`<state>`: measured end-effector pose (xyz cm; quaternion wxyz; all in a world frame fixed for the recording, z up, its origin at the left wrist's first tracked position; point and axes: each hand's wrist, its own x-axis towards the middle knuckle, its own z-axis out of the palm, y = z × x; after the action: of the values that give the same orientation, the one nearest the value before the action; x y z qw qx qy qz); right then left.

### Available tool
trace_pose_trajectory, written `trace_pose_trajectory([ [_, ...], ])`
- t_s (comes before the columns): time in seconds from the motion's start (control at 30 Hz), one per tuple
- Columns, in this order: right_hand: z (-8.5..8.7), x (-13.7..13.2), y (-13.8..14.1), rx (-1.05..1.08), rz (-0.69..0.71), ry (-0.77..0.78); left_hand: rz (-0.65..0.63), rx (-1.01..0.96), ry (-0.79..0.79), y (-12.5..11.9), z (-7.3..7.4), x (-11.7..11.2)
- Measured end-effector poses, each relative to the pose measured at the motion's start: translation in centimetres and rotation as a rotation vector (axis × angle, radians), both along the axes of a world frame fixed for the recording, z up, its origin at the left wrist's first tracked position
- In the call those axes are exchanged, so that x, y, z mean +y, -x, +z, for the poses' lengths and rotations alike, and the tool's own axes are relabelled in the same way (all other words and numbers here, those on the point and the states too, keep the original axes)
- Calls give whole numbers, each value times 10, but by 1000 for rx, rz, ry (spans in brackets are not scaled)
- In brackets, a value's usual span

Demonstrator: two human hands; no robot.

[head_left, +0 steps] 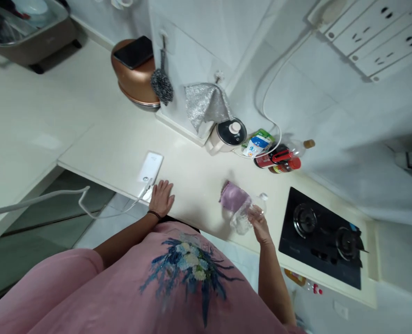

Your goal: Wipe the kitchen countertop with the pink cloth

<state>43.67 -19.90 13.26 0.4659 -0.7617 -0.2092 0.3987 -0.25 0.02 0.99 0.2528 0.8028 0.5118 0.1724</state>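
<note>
My left hand (161, 198) lies flat on the counter near its front edge, fingers spread. Just beside it are a white power bank (151, 167) and a white cable (122, 212) that hangs over the edge. Farther right, the fingers of my right hand (259, 223) are closed on a clear, crinkled plastic item (241, 219) above the counter. Whether this is a bag or a soft bottle I cannot tell; a small whitish piece shows at its far end. Against its left side is a small purple cloth pouch (233, 197) with a frilled edge.
A black gas stove (320, 239) sits on the right. Along the wall stand a small lidded pot (231, 132), packets (258, 143) and bottles (279, 157). A copper-coloured pan (132, 76) carries a black phone (134, 52). A scrubber (162, 83) and silvery cloth (208, 104) hang nearby.
</note>
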Motion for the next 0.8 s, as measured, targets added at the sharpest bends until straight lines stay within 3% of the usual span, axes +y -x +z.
trace_pose_trajectory([
  [0.1, -7, -20, -43, -165, -213, -113, 25, 22, -20, -2, 0, 0],
  [0.2, -20, -24, -81, -325, -371, -211, 41, 54, -45, -5, 0, -1],
  [0.33, -44, -14, -116, -399, -486, -303, 54, 86, -70, -6, 0, -1],
  [0.43, -60, -14, -125, -423, -523, -316, 60, 94, -89, -5, -2, -1],
  [0.53, -72, -29, -104, -494, -517, -193, 57, 91, -98, -5, -6, -1],
  [0.67, -90, -43, -36, -555, -454, 104, 61, 81, -95, -4, -9, -1],
  [0.7, -95, -38, -18, -578, -379, 107, 59, 82, -94, -4, -10, -1],
  [0.8, -101, 2, 18, -790, 48, 2, 46, 89, -95, -4, -9, -2],
])
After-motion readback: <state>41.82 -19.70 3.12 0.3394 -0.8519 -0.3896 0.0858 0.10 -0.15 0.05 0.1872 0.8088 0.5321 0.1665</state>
